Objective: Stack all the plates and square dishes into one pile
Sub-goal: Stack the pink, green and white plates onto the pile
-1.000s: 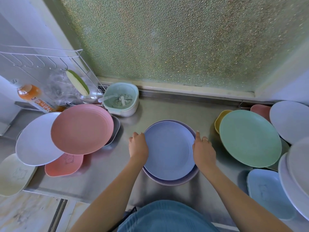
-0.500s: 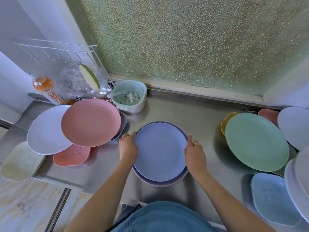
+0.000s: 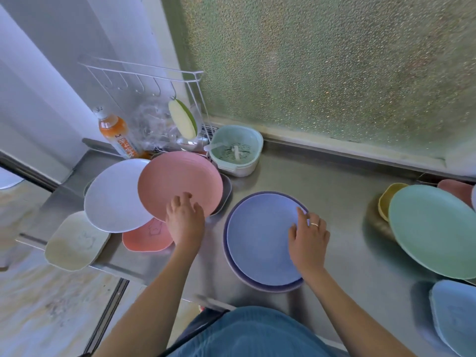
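Observation:
A lilac round plate (image 3: pixel 260 240) lies on a darker purple plate (image 3: pixel 231 266) at the middle of the steel counter (image 3: pixel 334 202). My right hand (image 3: pixel 307 237) rests on the lilac plate's right rim, fingers spread. My left hand (image 3: pixel 184 219) touches the near edge of a pink round plate (image 3: pixel 177 184), fingers apart; whether it grips is unclear. A white plate (image 3: pixel 113 197), a pink square dish (image 3: pixel 144 238) and a cream square dish (image 3: pixel 74 240) sit to the left. At the right are a green plate (image 3: pixel 432 228), a yellow dish (image 3: pixel 386 199), a pink dish (image 3: pixel 453 189) and a blue square dish (image 3: pixel 456 318).
A grey dish (image 3: pixel 226 194) peeks from under the pink plate. A mint strainer basket (image 3: pixel 235 150) stands at the back by the frosted window. A white wire rack (image 3: pixel 144 81) with a sponge and an orange bottle (image 3: pixel 116 135) fills the back left corner. The counter's front edge is near my body.
My left hand left the lilac plate and moved left to the pink plate's near edge. My right hand stays at the lilac plate's right rim. The view swung left.

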Demonstrator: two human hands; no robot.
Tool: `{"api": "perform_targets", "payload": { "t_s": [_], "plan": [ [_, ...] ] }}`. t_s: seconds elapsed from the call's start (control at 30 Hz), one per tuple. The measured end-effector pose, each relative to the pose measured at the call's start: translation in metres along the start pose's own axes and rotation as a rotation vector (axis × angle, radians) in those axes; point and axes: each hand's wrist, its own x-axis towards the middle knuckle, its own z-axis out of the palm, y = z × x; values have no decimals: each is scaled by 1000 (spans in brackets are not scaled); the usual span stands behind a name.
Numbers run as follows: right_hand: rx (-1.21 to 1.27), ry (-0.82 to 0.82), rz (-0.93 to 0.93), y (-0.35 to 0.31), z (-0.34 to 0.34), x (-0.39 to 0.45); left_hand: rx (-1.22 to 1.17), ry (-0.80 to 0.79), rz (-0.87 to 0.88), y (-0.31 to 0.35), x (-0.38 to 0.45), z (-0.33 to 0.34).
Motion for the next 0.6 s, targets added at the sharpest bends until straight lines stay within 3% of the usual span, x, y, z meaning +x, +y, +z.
{"api": "perform_targets", "payload": {
  "t_s": [0.13, 0.27, 0.4, 0.6],
  "plan": [
    [100, -114, -176, -53, 13, -6, -66, 112, -305, -28, 25, -24],
    [173, -159, -254, -91, 27, -14, -254, 85, -506, -57, 44, -37],
    [218, -158, -238, -109, 37, -17, -227, -71, -422, -72, 58, -40],
    [348, -47, -128, -127, 45, -16, -295, -61, -353, -83, 69, -41]
  ]
}}
